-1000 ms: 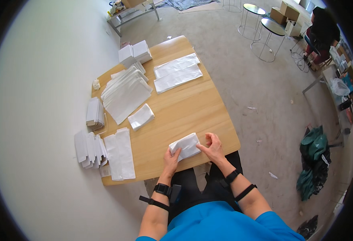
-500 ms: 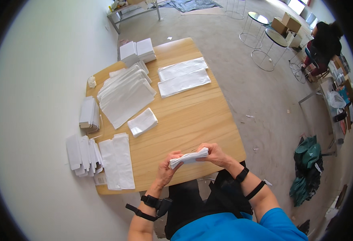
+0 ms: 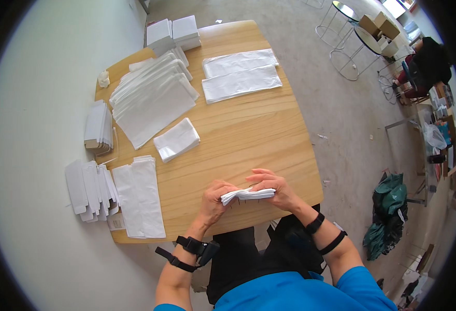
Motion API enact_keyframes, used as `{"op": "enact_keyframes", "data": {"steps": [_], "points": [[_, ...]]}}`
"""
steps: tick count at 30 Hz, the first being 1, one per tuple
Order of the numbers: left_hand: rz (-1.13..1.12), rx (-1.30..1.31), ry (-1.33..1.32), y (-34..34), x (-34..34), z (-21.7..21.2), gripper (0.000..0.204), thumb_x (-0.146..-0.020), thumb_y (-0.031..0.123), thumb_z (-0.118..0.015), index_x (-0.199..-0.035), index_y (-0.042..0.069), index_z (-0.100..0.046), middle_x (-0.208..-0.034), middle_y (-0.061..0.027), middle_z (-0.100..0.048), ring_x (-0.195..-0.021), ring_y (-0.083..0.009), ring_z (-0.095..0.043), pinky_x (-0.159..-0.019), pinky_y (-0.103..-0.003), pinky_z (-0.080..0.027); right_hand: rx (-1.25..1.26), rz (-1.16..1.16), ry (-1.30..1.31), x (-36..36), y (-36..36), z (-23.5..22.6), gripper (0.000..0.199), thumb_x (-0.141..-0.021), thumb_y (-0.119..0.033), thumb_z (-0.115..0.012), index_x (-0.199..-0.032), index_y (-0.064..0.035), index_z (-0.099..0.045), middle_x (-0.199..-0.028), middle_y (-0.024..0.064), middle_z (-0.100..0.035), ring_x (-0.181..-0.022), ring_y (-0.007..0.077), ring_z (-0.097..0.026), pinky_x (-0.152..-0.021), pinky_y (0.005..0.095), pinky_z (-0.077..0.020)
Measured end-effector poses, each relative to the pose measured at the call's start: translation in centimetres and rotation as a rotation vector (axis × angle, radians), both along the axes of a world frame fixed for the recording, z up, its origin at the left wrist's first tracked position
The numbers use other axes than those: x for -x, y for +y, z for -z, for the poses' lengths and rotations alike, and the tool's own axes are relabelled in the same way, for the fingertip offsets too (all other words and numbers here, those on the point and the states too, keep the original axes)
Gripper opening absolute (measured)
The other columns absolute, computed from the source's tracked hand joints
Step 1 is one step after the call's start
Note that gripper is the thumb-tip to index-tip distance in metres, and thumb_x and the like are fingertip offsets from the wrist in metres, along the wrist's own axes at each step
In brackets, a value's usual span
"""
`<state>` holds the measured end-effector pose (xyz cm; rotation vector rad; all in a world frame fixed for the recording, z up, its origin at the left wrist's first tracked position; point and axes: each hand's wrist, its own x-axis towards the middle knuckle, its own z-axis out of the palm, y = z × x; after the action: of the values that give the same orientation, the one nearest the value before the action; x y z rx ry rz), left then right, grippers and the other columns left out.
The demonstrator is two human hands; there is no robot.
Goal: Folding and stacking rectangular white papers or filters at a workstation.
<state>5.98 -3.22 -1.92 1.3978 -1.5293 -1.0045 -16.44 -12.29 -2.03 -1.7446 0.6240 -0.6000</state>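
Observation:
Over the near edge of the wooden table (image 3: 248, 140), a folded bundle of thin white sheets (image 3: 247, 195) is held between my two hands. My left hand (image 3: 215, 200) is closed on its left end. At the right end my right hand (image 3: 275, 187) grips it, with its fingers reaching over the top; some fingertips are hidden behind the fold. A smaller folded white packet (image 3: 177, 140) lies to the left of the middle, and a long stack of white sheets (image 3: 139, 198) lies near the left edge.
Fanned white sheets (image 3: 153, 106) cover the far left, with white box stacks (image 3: 185, 32) behind. Two flat white piles (image 3: 242, 83) lie at the far side. Flattened white cartons (image 3: 90, 189) stand along the wall. A seated person (image 3: 426, 67) and green bags (image 3: 388, 207) are to the right.
The view has shifted, so the table sits higher and further left. My right hand's fingers have moved over the top of the bundle, which now lies more level and compressed between both hands.

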Motion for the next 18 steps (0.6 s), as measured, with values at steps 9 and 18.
{"op": "enact_keyframes", "data": {"steps": [9,18], "points": [[-0.051,-0.795,0.797,4.7,1.5,-8.1,0.036,-0.095,0.021,-0.061,-0.123,-0.001,-0.057,-0.107,-0.0026,-0.064,-0.095,-0.0085,-0.058,-0.083,-0.025,-0.047,-1.147,0.248,-0.01,2.9,5.6,-9.6,0.03,-0.084,-0.003,-0.068,-0.113,0.0067,-0.062,-0.104,0.0088,-0.066,-0.092,0.0143,-0.063,-0.081,0.0295,-0.0511],[-0.215,-0.355,0.677,10.1,6.0,-14.6,0.071,-0.078,0.02,-0.076,-0.138,0.005,-0.042,-0.127,-0.007,-0.057,-0.123,-0.0199,-0.047,-0.106,-0.038,-0.032,0.005,0.279,-0.146,5.0,12.3,-14.2,0.022,-0.082,-0.005,-0.068,-0.103,0.0029,-0.065,-0.094,0.0179,-0.069,-0.083,0.026,-0.07,-0.072,0.0317,-0.0561]]}}
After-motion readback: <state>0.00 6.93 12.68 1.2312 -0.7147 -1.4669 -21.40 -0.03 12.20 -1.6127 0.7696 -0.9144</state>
